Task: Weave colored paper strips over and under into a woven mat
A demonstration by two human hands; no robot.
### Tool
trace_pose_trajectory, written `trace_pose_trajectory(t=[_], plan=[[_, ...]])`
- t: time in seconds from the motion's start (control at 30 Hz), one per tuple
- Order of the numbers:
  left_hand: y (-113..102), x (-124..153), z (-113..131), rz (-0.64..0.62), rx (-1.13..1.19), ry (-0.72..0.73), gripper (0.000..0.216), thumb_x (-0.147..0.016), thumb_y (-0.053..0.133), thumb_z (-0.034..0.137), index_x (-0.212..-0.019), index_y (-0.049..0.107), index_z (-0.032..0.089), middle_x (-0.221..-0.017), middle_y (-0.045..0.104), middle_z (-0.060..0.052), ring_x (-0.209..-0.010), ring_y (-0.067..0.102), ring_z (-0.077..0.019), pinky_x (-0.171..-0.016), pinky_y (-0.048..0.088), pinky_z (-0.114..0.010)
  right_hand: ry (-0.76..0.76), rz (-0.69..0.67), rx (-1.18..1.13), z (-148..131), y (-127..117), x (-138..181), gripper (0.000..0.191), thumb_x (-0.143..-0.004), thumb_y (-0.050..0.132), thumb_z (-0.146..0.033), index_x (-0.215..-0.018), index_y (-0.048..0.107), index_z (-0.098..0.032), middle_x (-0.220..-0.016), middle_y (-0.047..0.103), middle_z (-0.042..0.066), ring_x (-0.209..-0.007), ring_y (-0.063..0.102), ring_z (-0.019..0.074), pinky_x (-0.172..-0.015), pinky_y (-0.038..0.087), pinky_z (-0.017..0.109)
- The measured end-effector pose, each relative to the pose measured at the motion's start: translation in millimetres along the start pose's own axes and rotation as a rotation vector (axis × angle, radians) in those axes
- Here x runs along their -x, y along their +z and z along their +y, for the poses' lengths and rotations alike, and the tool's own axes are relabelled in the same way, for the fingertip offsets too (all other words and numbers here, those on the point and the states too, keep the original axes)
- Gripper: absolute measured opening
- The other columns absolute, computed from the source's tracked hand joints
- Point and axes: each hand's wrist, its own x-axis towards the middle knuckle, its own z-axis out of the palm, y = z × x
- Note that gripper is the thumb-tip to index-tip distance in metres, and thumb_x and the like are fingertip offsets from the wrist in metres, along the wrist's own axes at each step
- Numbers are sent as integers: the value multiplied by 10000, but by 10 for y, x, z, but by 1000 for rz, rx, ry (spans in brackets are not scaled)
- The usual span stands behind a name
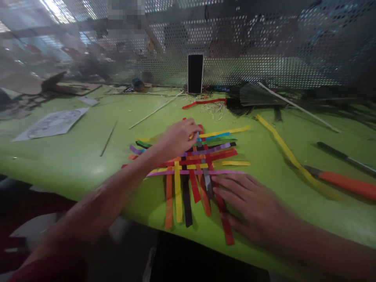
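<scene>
Colourful flat strips are interlaced into an open weave (192, 166) on the green table, their loose ends spreading outward. My left hand (182, 136) reaches over the weave to its far edge. Its fingers are bent together around strip ends beside the grey strip (207, 183); exactly which strip they pinch is partly hidden. At the near right corner lies my right hand (245, 197), its fingers apart and resting flat. Those fingertips touch the right side of the weave, by the long red strip (226, 223) and the end of the pink strip (229, 172).
A loose yellow strip (282, 147) curves across the right side, near an orange-handled knife (343, 180) and a dark slim tool (337, 152). Behind the weave are a loose red strip (205, 102), an upright phone (195, 73) and thin sticks (155, 110). A printed sheet (53, 123) lies left.
</scene>
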Motion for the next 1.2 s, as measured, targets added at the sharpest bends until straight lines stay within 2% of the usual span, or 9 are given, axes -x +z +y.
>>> trace_pose_trajectory(t=[0.07, 0.17, 0.27, 0.37, 0.6, 0.77, 0.9, 1.0, 1.2], plan=[[-152, 22, -118, 35, 50, -49, 272, -944, 505, 178, -1024, 766, 171, -976, 739, -60, -857, 678, -189, -812, 511, -305, -1, 2, 5, -2, 11, 7, 382, -944, 668, -265, -1299, 669, -123, -1393, 681, 162, -1327, 592, 349, -1093, 519, 585], [-290, 58, -205, -92, 1, -110, 236, -924, 547, 238, -972, 772, 185, -957, 747, -55, -847, 676, -207, -795, 504, -318, -8, 9, 19, -5, 19, 6, 389, -950, 656, -265, -1309, 665, -116, -1391, 683, 164, -1319, 599, 352, -1075, 533, 586], [-252, 71, -159, -227, -96, -135, 249, -958, 562, 297, -1047, 766, 184, -1069, 734, -83, -980, 677, -258, -848, 506, -346, -11, 29, 26, -1, 25, 1, 375, -948, 650, -257, -1295, 677, -115, -1372, 694, 170, -1288, 620, 355, -1042, 556, 582], [-148, 68, -81, -276, -141, -148, 276, -985, 578, 338, -1143, 731, 172, -1135, 706, -109, -1060, 665, -290, -865, 510, -356, -13, 22, 21, 6, 39, 7, 372, -946, 648, -250, -1291, 681, -116, -1383, 686, 174, -1283, 624, 363, -1038, 557, 598], [-101, 43, -102, -290, -49, -183, 282, -959, 621, 339, -1200, 709, 222, -1102, 728, -82, -1008, 677, -274, -826, 491, -337, -8, 35, 8, -2, 48, 17, 366, -948, 652, -255, -1285, 682, -113, -1377, 688, 169, -1285, 616, 358, -1048, 551, 592], [-46, 19, -148, -284, 37, -188, 266, -935, 643, 341, -1146, 733, 208, -969, 734, -58, -855, 672, -237, -742, 461, -316, -9, 29, 2, -13, 22, -10, 357, -943, 652, -240, -1273, 683, -109, -1359, 696, 175, -1271, 624, 361, -1044, 553, 590], [8, 42, -165, -231, 10, -136, 264, -951, 654, 382, -1103, 729, 180, -1037, 699, -95, -998, 647, -272, -856, 479, -347, -10, 27, 6, -21, 15, -17, 358, -938, 660, -247, -1268, 687, -112, -1348, 703, 179, -1254, 638, 365, -1026, 563, 600], [9, 64, -168, -226, 1, -121, 311, -962, 649, 403, -1156, 715, 169, -1109, 652, -121, -1091, 615, -299, -932, 480, -380, -1, 29, 12, -23, 10, -18, 346, -944, 650, -247, -1261, 689, -117, -1346, 707, 165, -1251, 640, 362, -1019, 571, 595], [-10, 53, -196, -260, 59, -118, 272, -959, 638, 380, -1142, 729, 201, -1052, 648, -87, -965, 640, -258, -882, 491, -362, -14, 50, 34, -26, -25, -37, 303, -958, 628, -262, -1212, 712, -120, -1310, 730, 143, -1229, 654, 342, -1004, 594, 539]])
